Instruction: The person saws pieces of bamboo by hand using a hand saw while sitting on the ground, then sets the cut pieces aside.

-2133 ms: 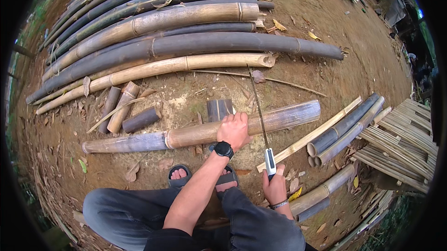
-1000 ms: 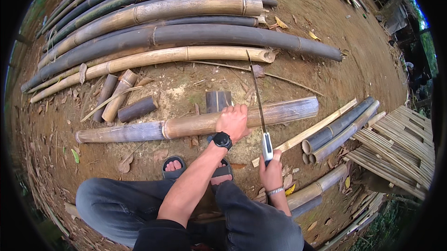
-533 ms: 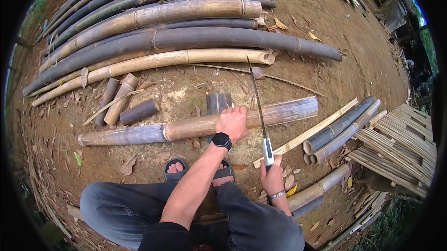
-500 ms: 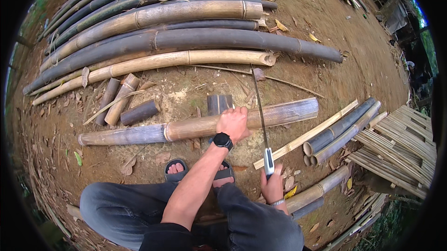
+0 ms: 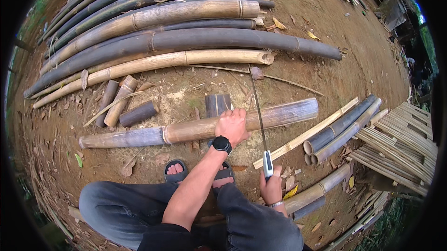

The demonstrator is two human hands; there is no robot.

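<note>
A thick bamboo pole (image 5: 195,130) lies crosswise before me, resting over a short dark bamboo piece (image 5: 217,104). My left hand (image 5: 232,126) is closed over the pole's middle, a black watch on that wrist. In my right hand (image 5: 271,188) is the handle of a handsaw (image 5: 259,111), light grey and black. Its long narrow blade crosses the pole just right of my left hand, tip pointing away from me. Whether the teeth have cut into the bamboo I cannot tell.
Long bamboo poles (image 5: 200,40) lie stacked across the far side. Short bamboo offcuts (image 5: 122,101) sit at the left. On the right are split and round bamboo lengths (image 5: 342,127) and a slatted bamboo panel (image 5: 402,139). My sandalled feet (image 5: 175,171) stand close behind the pole.
The saw has shifted slightly toward me, its tip sitting a little lower in view. My left hand keeps its place on the pole.
</note>
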